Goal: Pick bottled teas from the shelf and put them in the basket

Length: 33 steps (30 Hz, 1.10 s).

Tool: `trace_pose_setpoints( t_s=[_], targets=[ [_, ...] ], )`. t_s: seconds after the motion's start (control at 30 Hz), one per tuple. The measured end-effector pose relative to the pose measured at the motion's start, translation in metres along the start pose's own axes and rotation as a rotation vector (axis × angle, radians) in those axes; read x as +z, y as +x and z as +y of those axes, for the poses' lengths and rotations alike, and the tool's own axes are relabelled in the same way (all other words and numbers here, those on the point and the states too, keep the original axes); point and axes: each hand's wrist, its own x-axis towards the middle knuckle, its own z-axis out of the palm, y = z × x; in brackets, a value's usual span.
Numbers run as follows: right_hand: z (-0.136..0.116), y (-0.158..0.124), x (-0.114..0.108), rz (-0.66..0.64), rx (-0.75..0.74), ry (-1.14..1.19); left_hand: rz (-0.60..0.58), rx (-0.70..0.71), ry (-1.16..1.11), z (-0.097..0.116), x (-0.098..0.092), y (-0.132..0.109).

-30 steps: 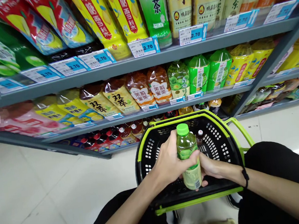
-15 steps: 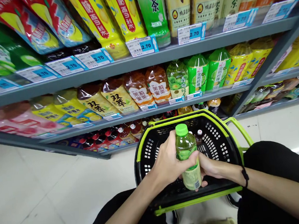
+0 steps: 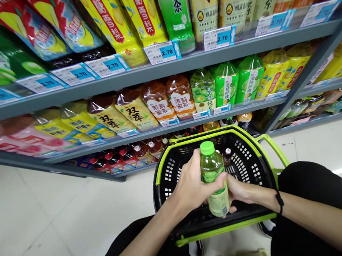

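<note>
**Green-capped plastic bottle (image 3: 213, 166) held in both hands above a black shopping basket (image 3: 255, 172)**

From the head camera, the person's left hand (image 3: 192, 187) wraps the upper half of the bottle from the left, its fingers (image 3: 217, 179) curled across the front. The right hand (image 3: 241, 192) cups the lower half from the right, with its fingers closed behind the bottle and their tips showing just below the label. Neither hand is spread, and the two nearly meet at the bottle's middle. The bottle stands almost upright, with a pale green label and a drawing of green fruit, and it sits within the outline of the basket, above its mesh floor.

Inside the basket, a small bottle with a dark cap (image 3: 228, 156) stands just beside the held one. The basket has a lime-green rim (image 3: 208, 135) and a lime-green handle (image 3: 275, 149). A dark band (image 3: 279, 203) circles the right wrist. Black clothing (image 3: 311, 186) covers the legs on either side of the basket, over a pale tiled floor (image 3: 29, 208).

Ahead, grey shelves (image 3: 164, 65) carry rows of bright drink pouches (image 3: 203, 90), with blue-and-white price tags (image 3: 160, 52) reading 2.70. Red-capped bottles (image 3: 122, 159) line the lowest shelf.
</note>
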Motion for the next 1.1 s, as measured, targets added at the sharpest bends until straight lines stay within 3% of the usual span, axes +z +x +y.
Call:
trace_pose_setpoints(
  t_s=[1.1],
  targets=[
    [-0.0061, -0.0036, 0.0056, 0.032, -0.002, -0.003, 0.030, 0.036, 0.012, -0.0002, 0.0016, -0.0011]
  ],
)
